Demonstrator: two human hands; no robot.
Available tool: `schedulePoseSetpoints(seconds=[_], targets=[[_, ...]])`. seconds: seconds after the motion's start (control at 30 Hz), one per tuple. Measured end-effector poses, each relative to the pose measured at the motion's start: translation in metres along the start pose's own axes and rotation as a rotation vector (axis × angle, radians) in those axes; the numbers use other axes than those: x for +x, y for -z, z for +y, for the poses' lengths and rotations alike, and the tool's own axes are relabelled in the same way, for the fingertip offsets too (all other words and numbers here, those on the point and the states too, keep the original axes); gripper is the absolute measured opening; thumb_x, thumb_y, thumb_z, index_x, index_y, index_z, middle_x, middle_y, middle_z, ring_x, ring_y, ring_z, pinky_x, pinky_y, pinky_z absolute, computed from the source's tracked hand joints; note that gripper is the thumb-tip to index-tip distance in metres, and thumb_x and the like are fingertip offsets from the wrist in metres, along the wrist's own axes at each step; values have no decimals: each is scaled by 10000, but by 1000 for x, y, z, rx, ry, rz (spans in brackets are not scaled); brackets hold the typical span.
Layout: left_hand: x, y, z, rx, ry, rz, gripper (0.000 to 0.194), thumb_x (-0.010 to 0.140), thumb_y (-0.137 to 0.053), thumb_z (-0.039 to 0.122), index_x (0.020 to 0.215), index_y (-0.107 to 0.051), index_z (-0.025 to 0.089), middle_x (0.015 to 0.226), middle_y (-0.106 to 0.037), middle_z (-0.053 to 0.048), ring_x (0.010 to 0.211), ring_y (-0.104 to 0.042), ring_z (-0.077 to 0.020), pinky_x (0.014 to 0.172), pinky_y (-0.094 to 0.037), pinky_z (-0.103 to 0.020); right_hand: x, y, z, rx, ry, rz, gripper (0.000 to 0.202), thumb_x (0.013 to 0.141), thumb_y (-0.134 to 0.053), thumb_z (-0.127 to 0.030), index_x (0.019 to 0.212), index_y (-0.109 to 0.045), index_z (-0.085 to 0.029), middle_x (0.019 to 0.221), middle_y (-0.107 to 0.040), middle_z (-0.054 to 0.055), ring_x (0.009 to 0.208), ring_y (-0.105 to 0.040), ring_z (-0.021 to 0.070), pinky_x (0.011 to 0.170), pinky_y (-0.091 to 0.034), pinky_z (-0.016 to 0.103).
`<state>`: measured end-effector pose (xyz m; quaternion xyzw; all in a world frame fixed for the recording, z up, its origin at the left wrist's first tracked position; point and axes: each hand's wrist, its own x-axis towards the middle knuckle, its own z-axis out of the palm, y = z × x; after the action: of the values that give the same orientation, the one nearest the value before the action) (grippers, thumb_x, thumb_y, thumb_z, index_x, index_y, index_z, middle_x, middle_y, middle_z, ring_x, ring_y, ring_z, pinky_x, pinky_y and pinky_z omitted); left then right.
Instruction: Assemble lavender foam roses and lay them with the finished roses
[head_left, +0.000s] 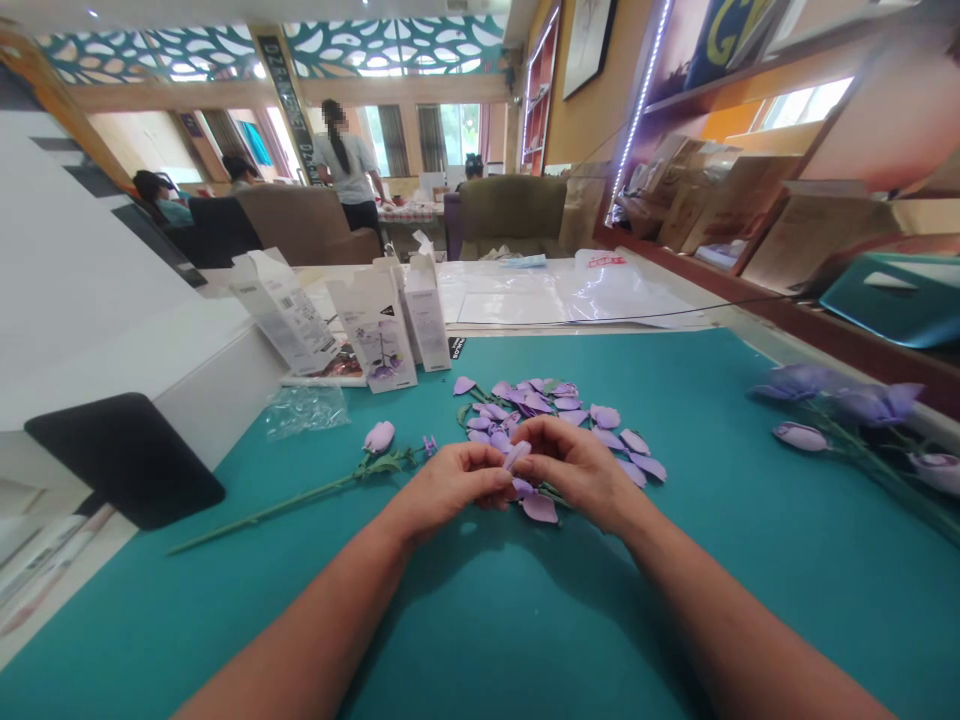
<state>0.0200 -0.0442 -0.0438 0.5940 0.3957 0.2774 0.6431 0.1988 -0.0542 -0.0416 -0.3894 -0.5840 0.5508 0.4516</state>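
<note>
Both hands meet over the middle of a green mat (480, 620). A small purple petal piece (516, 456) is pinched between the fingertips of my left hand (454, 482) and my right hand (574, 462). Just behind and beside them spreads a pile of loose purple petals (534, 398) with some green leaf parts. One pale petal (540, 509) lies just below my fingers. To the left rests an artificial flower stem (300, 498) with a purple bud (379, 437). Several finished-looking purple flowers (802, 437) lie at the far right.
White cardboard boxes (377, 325) stand at the mat's back left, near crumpled clear plastic (306, 408). A black tablet-like panel (124, 460) leans at the left. Plastic sheeting (630, 285) covers the table behind. Several people are in the background, one (349, 170) standing.
</note>
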Motion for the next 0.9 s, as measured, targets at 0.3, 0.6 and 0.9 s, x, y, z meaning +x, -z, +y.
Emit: schedulePoseSetpoints(seconds=[0.3, 0.6, 0.9], targets=[[-4, -14, -1, 639, -259, 177, 336, 922, -409, 403, 684, -529, 197, 651, -561, 1, 633, -493, -157, 592, -341, -259, 4, -4, 11, -44, 13, 134, 212, 635, -716, -255, 820, -629, -198, 665, -622, -35, 597, -566, 120, 543, -435, 242], [-3, -12, -3, 697, -364, 154, 374, 947, -373, 425, 685, -525, 205, 652, -523, 9, 648, -480, -157, 613, -341, -254, 1, -3, 6, -236, 56, 169, 121, 669, -685, -291, 732, -623, -208, 678, -636, -10, 623, -582, 151, 568, -452, 274], [-2, -14, -5, 619, -314, 209, 331, 929, -413, 378, 705, -569, 191, 705, -582, -1, 686, -511, -164, 618, -359, -246, 4, -8, 12, -105, 0, 143, 246, 641, -710, -316, 845, -626, -206, 648, -615, -28, 604, -579, 151, 567, -465, 275]])
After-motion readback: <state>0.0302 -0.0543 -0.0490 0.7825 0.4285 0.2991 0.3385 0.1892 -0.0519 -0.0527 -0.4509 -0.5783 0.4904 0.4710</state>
